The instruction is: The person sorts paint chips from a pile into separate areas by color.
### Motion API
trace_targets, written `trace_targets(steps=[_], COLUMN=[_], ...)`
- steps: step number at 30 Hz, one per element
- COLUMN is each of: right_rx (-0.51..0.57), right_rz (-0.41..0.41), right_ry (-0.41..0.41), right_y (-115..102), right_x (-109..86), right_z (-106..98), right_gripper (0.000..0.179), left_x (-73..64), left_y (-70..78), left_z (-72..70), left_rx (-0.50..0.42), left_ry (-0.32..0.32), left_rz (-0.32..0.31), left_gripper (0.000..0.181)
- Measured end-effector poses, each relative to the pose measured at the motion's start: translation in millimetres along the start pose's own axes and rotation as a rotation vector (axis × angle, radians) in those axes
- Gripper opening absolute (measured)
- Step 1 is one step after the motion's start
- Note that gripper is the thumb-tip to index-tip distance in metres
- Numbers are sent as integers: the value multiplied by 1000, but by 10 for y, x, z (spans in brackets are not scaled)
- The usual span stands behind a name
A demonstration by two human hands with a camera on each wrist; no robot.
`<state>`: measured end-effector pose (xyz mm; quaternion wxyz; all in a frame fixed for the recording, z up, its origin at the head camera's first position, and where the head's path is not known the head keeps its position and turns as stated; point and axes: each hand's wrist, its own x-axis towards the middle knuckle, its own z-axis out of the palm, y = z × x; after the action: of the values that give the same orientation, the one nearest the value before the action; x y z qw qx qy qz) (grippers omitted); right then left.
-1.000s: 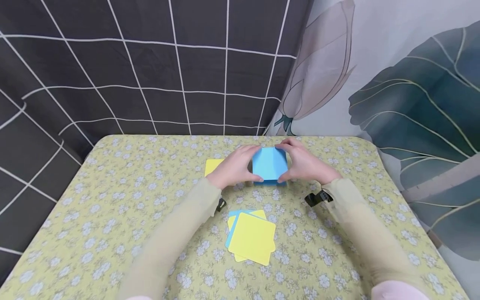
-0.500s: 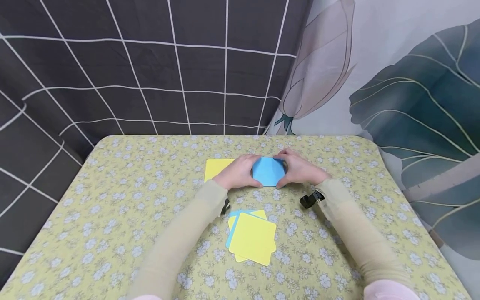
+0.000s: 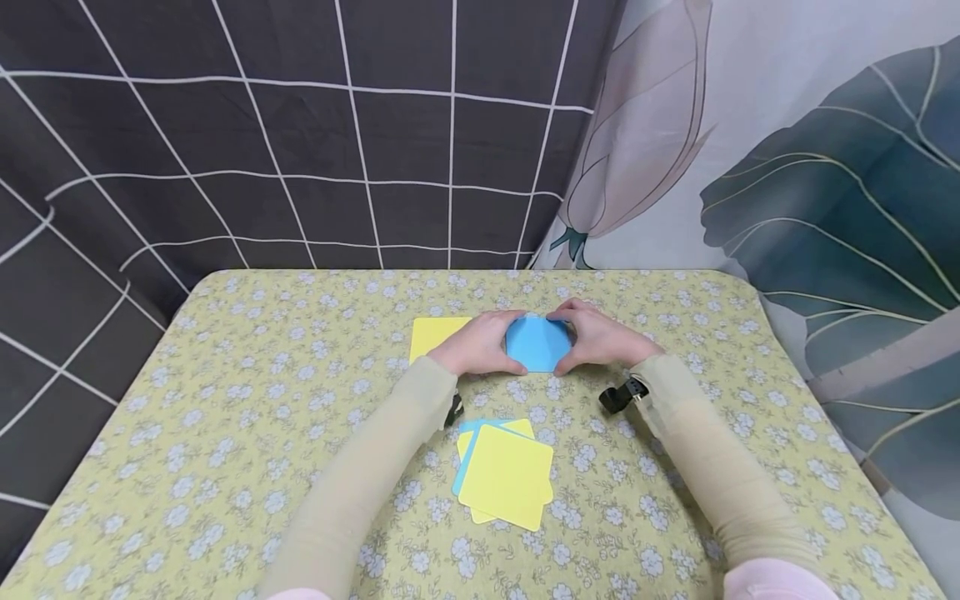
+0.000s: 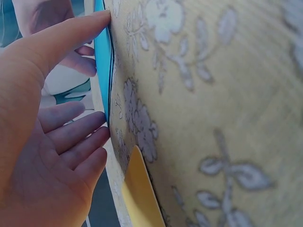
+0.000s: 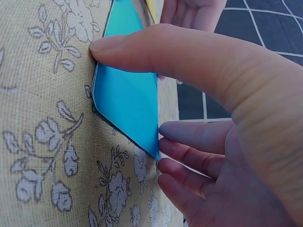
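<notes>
A blue square card (image 3: 537, 346) lies low over the flowered cloth at the back middle. My left hand (image 3: 483, 343) holds its left side, thumb at the near edge and fingers at the far edge. On the other side my right hand (image 3: 600, 335) grips it in the same way. In the right wrist view the thumb (image 5: 137, 52) crosses one edge of the blue card (image 5: 125, 92), while the fingertips meet the opposite edge. The left wrist view gives the blue card (image 4: 102, 61) nearly edge-on, with a second thin edge beneath it.
A yellow card (image 3: 435, 333) lies partly hidden behind the left hand. Nearer the body, yellow and light-blue cards (image 3: 506, 479) overlap in a loose fanned pile. Dark straps (image 3: 622, 396) circle the wrists. A dark gridded curtain (image 3: 300, 125) hangs behind the table.
Both hands have lowered the blue card toward the body, onto the other blue card that showed beneath it. Over the last half second they have hardly moved.
</notes>
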<state>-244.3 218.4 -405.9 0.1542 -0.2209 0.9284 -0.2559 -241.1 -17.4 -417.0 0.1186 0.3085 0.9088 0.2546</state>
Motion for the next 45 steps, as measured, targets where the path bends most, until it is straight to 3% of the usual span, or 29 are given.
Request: trace_targets(steps=[9, 17, 25, 31, 38, 45], right_rx=[-27, -55, -134, -172, -212, -202], right_rz=[-6, -7, -85, -133, -178, -192], right_ry=[20, 159, 221, 216, 193, 182], right_y=[-9, -181, -442, -633, -781, -872], right_x=[-8, -162, -440, -686, -925, -1117], right_z=[-22, -104, -104, 19, 200, 438], right_gripper=[98, 100, 94, 89, 94, 104], left_x=[-22, -173, -527, -821, -1131, -1407], left_y=[4, 49, 97, 178, 215, 269], left_z=[8, -112, -277, -300, -138, 88], left_rx=[3, -8, 9, 46, 89, 108], left_ry=[21, 103, 137, 121, 73, -36], left_rz=[-10, 18, 65, 86, 176, 209], left_gripper=[100, 97, 94, 91, 95, 100])
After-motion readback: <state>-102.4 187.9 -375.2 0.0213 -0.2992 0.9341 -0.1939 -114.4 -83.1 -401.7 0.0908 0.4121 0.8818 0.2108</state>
